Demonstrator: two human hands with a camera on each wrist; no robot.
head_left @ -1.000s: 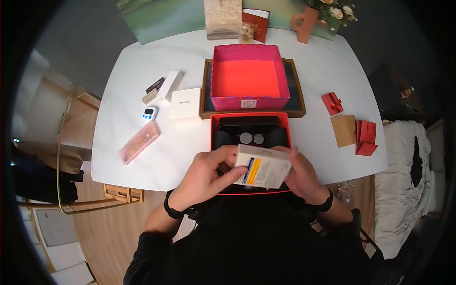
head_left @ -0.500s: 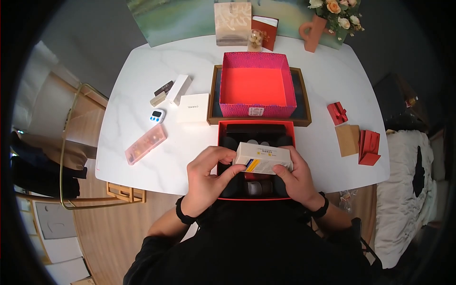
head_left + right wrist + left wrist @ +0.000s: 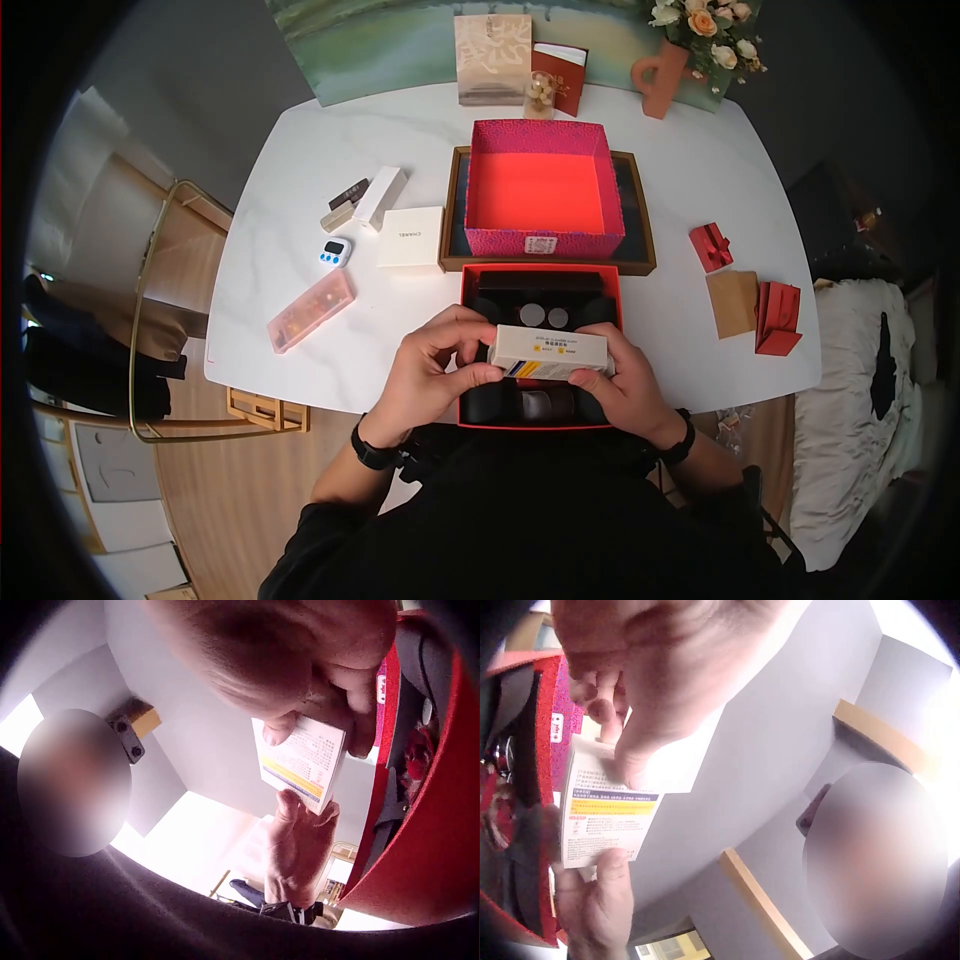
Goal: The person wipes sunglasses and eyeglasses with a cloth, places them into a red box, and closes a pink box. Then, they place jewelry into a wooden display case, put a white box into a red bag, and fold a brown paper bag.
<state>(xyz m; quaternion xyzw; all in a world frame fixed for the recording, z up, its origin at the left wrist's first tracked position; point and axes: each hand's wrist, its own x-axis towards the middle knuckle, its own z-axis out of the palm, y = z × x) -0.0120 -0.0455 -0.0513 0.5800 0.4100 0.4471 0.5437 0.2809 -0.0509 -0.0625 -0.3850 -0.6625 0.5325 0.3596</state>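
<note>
A small white carton [image 3: 552,345] with fine print and a yellow and blue band hangs tilted between both hands. My left hand [image 3: 425,372] pinches its left end, thumb on the near side and fingers behind. At the other end my right hand [image 3: 632,388] grips it, with the thumb across the near lower corner. The carton's printed face [image 3: 607,825] shows fully in the left wrist view. Directly beneath is an open red box [image 3: 618,300] with a black interior, holding two round silver-topped items and a dark, glossy piece, partly hidden by the hands and carton.
Behind the red box, an open pink-and-red box [image 3: 545,190] sits on a framed tray [image 3: 640,210]. To the left lie a white square box [image 3: 412,240], a timer [image 3: 335,251] and a pink case [image 3: 312,310]. Red gift boxes [image 3: 712,247] and a brown envelope [image 3: 733,304] are at right.
The carton has tipped, so its narrow printed side now faces up instead of its broad face. Left fingers have loosened a little and shifted along its end. The head view has moved slightly.
</note>
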